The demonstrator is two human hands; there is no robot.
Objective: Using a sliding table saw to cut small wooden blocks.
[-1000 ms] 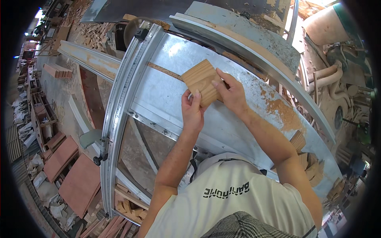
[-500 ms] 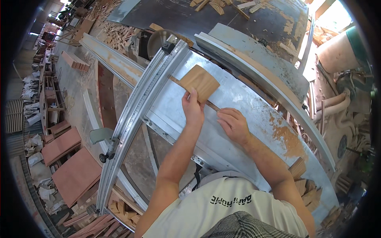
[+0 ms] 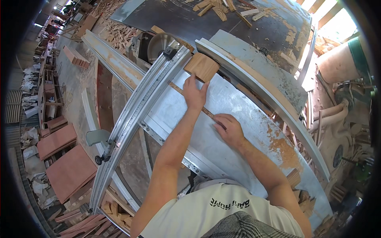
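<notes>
A short, wide wooden block (image 3: 202,66) with a curved far edge lies on the metal saw table (image 3: 254,119), close to the long fence. My left hand (image 3: 194,93) is open behind it, fingers and thumb spread and their tips against its near edge. A thin wooden strip (image 3: 177,88) crosses the table, passing beneath my left wrist, its far end beside the sliding rail. My right hand (image 3: 231,130) is closed around the near end of this strip. Beyond the rail, a round saw blade (image 3: 159,47) shows at the block's far left.
A long metal fence (image 3: 274,103) curves along the table's right side. On the left runs an aluminium rail (image 3: 137,101) with a clamp stop (image 3: 104,144). Wood offcuts (image 3: 214,8) lie on the dark far table; reddish panels (image 3: 71,172) are stacked at left.
The block has moved away from me, up beside the fence, pushed by my left hand. My left thumb has come off its top face. The strip stays in my right hand, shifted slightly nearer.
</notes>
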